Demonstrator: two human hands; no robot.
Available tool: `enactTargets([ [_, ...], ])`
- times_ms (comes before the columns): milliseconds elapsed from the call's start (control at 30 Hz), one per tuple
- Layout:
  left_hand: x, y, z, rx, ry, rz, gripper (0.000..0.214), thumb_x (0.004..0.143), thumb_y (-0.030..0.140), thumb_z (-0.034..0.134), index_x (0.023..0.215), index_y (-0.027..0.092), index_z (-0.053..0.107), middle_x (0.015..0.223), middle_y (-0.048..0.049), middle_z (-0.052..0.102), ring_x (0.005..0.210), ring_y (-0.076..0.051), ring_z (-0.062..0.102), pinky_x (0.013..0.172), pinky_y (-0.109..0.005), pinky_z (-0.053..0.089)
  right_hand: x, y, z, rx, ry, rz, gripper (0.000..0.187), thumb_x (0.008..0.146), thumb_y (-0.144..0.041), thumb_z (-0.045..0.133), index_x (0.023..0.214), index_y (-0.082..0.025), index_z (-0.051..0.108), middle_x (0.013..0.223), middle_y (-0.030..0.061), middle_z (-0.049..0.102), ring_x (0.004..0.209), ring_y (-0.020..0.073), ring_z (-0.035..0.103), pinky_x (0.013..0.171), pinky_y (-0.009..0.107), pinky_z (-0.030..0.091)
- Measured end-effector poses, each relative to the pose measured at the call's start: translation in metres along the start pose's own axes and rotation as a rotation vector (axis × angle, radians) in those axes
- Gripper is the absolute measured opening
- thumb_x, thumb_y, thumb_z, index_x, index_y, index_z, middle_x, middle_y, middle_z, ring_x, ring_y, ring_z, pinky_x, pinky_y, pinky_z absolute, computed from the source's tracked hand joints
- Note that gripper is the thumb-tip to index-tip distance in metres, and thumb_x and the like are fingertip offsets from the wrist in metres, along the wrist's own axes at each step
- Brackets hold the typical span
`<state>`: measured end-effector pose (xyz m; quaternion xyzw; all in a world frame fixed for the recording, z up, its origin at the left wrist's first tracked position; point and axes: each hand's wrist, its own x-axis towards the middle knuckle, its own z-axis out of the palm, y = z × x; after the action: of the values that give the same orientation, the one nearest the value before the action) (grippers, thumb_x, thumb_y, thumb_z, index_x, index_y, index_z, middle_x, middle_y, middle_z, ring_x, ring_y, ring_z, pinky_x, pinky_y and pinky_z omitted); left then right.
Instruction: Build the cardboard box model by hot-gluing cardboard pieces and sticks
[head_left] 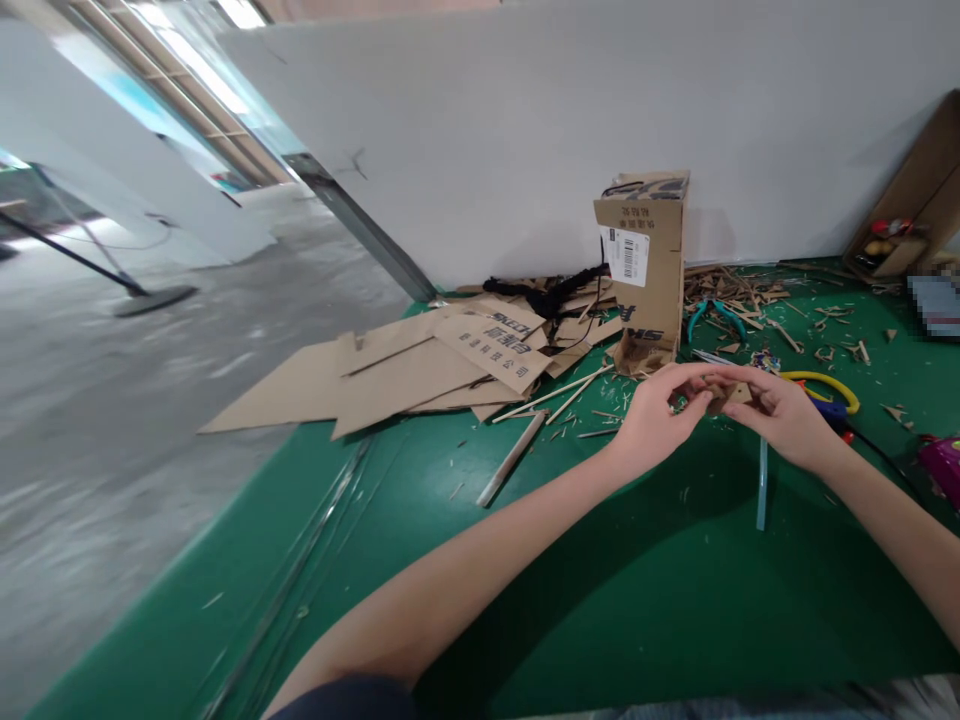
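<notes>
My left hand and my right hand meet above the green table. Together they pinch a small brown cardboard piece between their fingertips. Both hands have their fingers closed on it. An upright cardboard box with a barcode label stands just behind my hands. A pale blue stick lies on the table below my right hand.
Flat cardboard sheets overhang the table's left edge. Thin wooden sticks and scraps litter the middle. Teal-handled pliers, a yellow-handled tool, a pink object and an open box sit to the right. A white wall stands behind.
</notes>
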<state>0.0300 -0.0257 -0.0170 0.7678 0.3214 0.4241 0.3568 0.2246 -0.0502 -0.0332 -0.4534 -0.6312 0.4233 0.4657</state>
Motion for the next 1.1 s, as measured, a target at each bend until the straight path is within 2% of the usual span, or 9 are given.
enactTargets([
  [133,0.000,-0.002,-0.003,0.046,0.020,0.037,0.039,0.091,0.026,0.059,0.129,0.026,0.059,0.111,-0.0080,0.061,0.090,-0.017,0.061,0.077,-0.034,0.055,0.000,-0.001,0.000,0.074,0.004,0.024,0.047,0.077,-0.038,0.077,0.122,-0.028,0.066,0.123,0.0076,0.072,0.113,0.0267,0.068,0.097,0.045,0.058],
  [267,0.003,-0.001,-0.014,0.147,-0.060,0.109,0.043,0.091,0.025,0.056,0.134,0.028,0.055,0.119,-0.0100,0.055,0.100,-0.021,0.059,0.083,-0.038,0.056,0.001,-0.002,-0.002,0.185,0.001,0.103,0.049,0.077,-0.038,0.079,0.123,-0.028,0.066,0.121,0.0073,0.073,0.106,0.0249,0.070,0.098,0.047,0.056],
  [400,0.008,0.004,-0.024,0.288,-0.209,0.212,0.048,0.089,0.024,0.059,0.136,0.027,0.051,0.127,-0.0118,0.049,0.122,-0.027,0.052,0.103,-0.045,0.049,0.001,-0.006,-0.006,0.348,-0.004,0.181,0.053,0.075,-0.039,0.082,0.123,-0.027,0.066,0.114,0.0070,0.074,0.095,0.0220,0.070,0.089,0.045,0.058],
  [533,0.010,0.005,-0.027,0.360,-0.261,0.238,0.049,0.088,0.028,0.063,0.135,0.026,0.049,0.129,-0.0126,0.050,0.124,-0.029,0.052,0.104,-0.047,0.049,0.000,-0.012,-0.008,0.402,0.003,0.235,0.053,0.071,-0.039,0.085,0.120,-0.028,0.068,0.108,0.0052,0.075,0.085,0.0175,0.068,0.075,0.035,0.056],
  [667,0.009,0.003,-0.024,0.384,-0.234,0.278,0.047,0.087,0.028,0.067,0.131,0.023,0.051,0.128,-0.0135,0.052,0.124,-0.029,0.053,0.103,-0.046,0.050,-0.001,-0.015,-0.008,0.439,-0.018,0.242,0.052,0.071,-0.038,0.086,0.119,-0.028,0.070,0.104,0.0044,0.075,0.083,0.0158,0.066,0.070,0.031,0.054],
  [767,0.007,0.003,-0.021,0.390,-0.177,0.312,0.044,0.087,0.028,0.067,0.128,0.023,0.052,0.126,-0.0132,0.053,0.122,-0.028,0.055,0.100,-0.046,0.053,-0.002,-0.014,-0.007,0.470,-0.019,0.256,0.049,0.073,-0.036,0.085,0.119,-0.029,0.070,0.102,0.0038,0.075,0.084,0.0157,0.066,0.072,0.031,0.055],
  [967,0.003,0.002,-0.015,0.456,-0.032,0.418,0.038,0.088,0.030,0.067,0.122,0.021,0.053,0.120,-0.0131,0.054,0.115,-0.027,0.057,0.094,-0.044,0.055,-0.003,-0.016,-0.005,0.596,-0.028,0.251,0.039,0.076,-0.035,0.082,0.114,-0.028,0.072,0.111,0.0046,0.075,0.103,0.0204,0.069,0.097,0.043,0.055],
  [1100,0.000,0.001,-0.011,0.523,0.025,0.461,0.038,0.088,0.030,0.067,0.122,0.020,0.052,0.119,-0.0134,0.054,0.112,-0.027,0.059,0.092,-0.044,0.056,-0.004,-0.017,0.000,0.621,-0.047,0.258,0.035,0.077,-0.033,0.082,0.110,-0.027,0.073,0.112,0.0046,0.074,0.106,0.0210,0.068,0.104,0.046,0.052],
])
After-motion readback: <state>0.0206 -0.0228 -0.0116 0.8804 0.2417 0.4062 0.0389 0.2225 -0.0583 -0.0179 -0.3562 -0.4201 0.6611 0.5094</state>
